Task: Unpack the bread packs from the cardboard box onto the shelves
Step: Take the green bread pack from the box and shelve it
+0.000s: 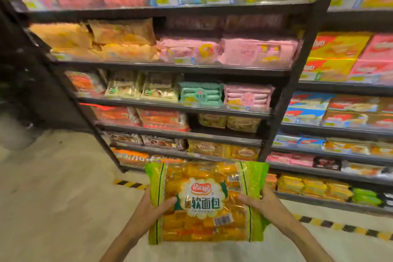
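A large bread pack, green-edged with orange rolls showing through clear film, is held flat in front of me at the bottom centre. My left hand grips its left edge, thumb on top. My right hand grips its right edge the same way. The pack hovers in front of the lowest shelves of the dark metal shelving unit. No cardboard box is in view.
The shelves hold many snack and bread packs on several levels; a second unit stands to the right. Black-and-yellow hazard tape runs along the pale floor at the shelf base. Open floor lies to the left.
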Demonstrator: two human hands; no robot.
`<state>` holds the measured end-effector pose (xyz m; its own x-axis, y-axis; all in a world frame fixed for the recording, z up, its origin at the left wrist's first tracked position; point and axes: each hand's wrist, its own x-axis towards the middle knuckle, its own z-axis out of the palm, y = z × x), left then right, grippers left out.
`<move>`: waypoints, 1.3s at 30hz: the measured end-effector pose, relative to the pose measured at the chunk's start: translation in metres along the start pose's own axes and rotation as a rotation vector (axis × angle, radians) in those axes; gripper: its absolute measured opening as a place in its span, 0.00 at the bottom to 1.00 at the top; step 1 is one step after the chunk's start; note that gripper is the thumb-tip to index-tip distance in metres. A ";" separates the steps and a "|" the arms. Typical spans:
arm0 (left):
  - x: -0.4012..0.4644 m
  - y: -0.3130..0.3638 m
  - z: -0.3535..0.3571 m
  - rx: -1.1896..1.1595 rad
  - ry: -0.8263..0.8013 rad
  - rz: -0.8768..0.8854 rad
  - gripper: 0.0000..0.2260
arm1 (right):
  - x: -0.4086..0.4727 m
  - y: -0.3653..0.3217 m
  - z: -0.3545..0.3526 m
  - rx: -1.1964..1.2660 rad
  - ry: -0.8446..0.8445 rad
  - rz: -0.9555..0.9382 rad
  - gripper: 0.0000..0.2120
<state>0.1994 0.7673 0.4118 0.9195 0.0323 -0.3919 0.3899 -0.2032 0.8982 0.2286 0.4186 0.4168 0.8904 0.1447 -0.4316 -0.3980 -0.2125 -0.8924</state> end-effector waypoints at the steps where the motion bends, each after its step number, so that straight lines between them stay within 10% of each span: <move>1: 0.010 -0.002 -0.010 -0.003 0.004 0.010 0.34 | 0.013 -0.003 0.009 0.000 0.000 -0.001 0.31; 21: 0.311 -0.117 -0.022 0.017 -0.154 -0.137 0.39 | 0.277 0.112 0.044 0.126 0.199 0.215 0.32; 39: 0.616 -0.405 0.030 0.123 -0.186 -0.018 0.28 | 0.578 0.414 0.095 0.104 0.270 0.116 0.29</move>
<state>0.6064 0.8402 -0.1988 0.8829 -0.1422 -0.4475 0.3861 -0.3227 0.8642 0.5573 0.5063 -0.2142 0.8587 -0.1399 -0.4931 -0.5084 -0.1102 -0.8541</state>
